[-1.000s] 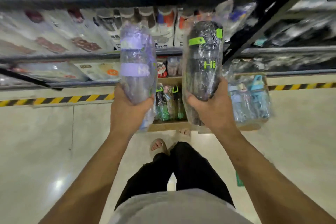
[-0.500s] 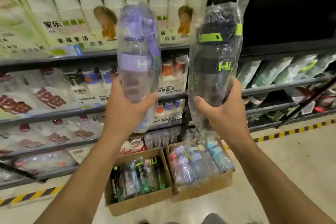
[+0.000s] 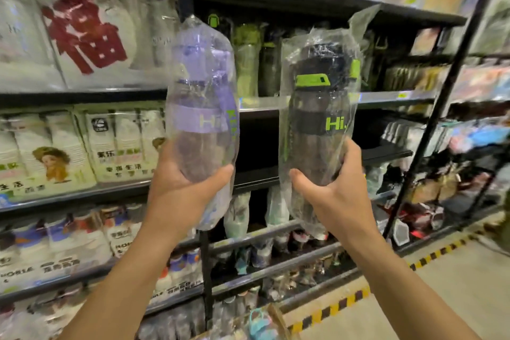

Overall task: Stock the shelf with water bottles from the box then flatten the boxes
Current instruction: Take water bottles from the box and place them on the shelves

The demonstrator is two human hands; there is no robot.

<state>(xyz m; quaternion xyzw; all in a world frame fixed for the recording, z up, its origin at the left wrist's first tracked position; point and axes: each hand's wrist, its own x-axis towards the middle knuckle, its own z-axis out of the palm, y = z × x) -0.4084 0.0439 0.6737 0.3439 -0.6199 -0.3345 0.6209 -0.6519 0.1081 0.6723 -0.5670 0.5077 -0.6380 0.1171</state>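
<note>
My left hand (image 3: 182,190) grips the lower part of a purple water bottle (image 3: 202,107) wrapped in clear plastic, held upright in front of the shelving. My right hand (image 3: 334,193) grips a black water bottle (image 3: 317,119) with a green clasp and green "Hi" lettering, also in a clear bag, upright beside the first. Both bottles are raised level with a grey shelf (image 3: 386,96) that carries several similar dark and green bottles (image 3: 248,63) at its back left. A corner of the cardboard box (image 3: 276,317) with wrapped bottles shows at the bottom edge.
Packs of tissue paper (image 3: 55,152) fill the shelves on the left. A black upright post (image 3: 204,270) divides the two shelf bays. A slanted black bar (image 3: 441,107) crosses at the right. Yellow-black floor tape (image 3: 345,301) runs along the shelf base.
Both hands have lifted the bottles higher, from over the boxes up to the grey shelf level. My view has tilted up, so the boxes have dropped almost out of sight.
</note>
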